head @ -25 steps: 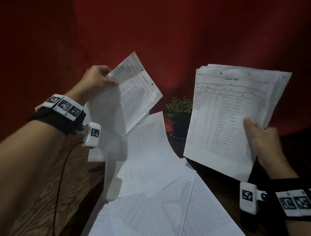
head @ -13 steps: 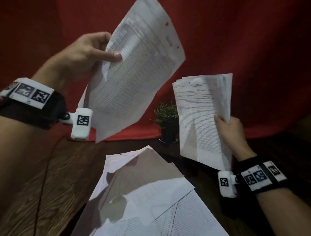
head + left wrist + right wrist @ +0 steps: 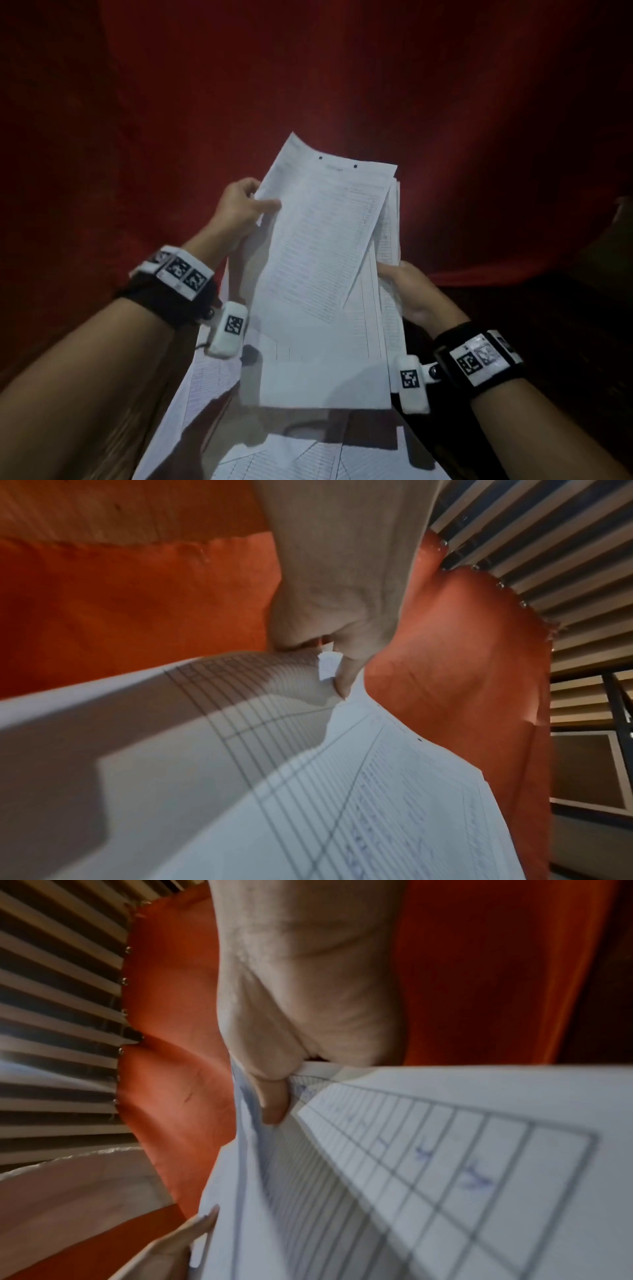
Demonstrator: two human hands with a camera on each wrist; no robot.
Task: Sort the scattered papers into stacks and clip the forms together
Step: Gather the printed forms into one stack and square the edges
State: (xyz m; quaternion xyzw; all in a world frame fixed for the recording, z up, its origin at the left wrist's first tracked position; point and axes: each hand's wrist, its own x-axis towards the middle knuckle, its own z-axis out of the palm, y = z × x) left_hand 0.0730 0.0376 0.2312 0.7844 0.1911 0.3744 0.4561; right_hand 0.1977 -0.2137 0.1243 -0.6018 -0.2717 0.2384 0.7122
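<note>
A: What fills the frame, and where are the edges?

B: A red cloth backdrop (image 3: 342, 85) covers the whole upper half of the head view. Below it a dark wooden table (image 3: 113, 442) runs to the bottom edge, and loose papers (image 3: 274, 459) lie scattered over its middle. The upper half, above the hands, is open; both forearms enter from the lower corners.

A: And the forms?

B: A held stack (image 3: 325, 359) is in the centre of the frame, raised above the table. Its long axis runs from bottom centre up and slightly left, with the far short edge toward the backdrop. A top sheet (image 3: 318, 240) lies on it, skewed a little, its two punched holes at the far end.

A: The hands?

B: The left hand (image 3: 239, 212), left of centre, pinches the top sheet's left edge, thumb on the printed face and fingers curled behind. The right hand (image 3: 411, 294), right of centre, clamps the stack's right edge, thumb on top; the fingers underneath are hidden.

A: Anything in the way?

B: Only the wrist cameras, which hang just beside the stack's lower corners. The wrist views show corrugated slats (image 3: 548, 547) past the cloth's edge.
</note>
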